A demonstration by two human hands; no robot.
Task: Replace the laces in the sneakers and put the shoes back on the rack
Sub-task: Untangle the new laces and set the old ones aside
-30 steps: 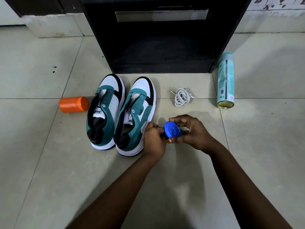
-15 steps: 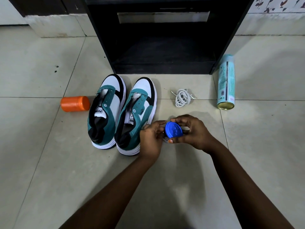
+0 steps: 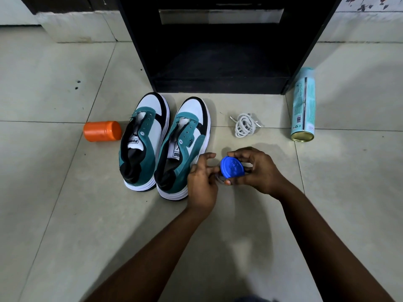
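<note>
Two bare forearms, left hand (image 3: pixel 201 184), right hand (image 3: pixel 259 171), sleeveless

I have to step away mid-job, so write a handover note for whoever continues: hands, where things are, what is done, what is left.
Right hand grips a small round blue plastic container; left hand has its fingertips at the container's edge, grip unclear.
The pair of teal, white and black sneakers stands side by side on the tiled floor, toes toward the black shoe rack. No laces show in the eyelets.
A coiled white shoelace bundle lies right of the shoes.
Nearby lie an orange plastic jar and a light-blue spray can.
Left: lace both sneakers, return them to the rack.
</note>
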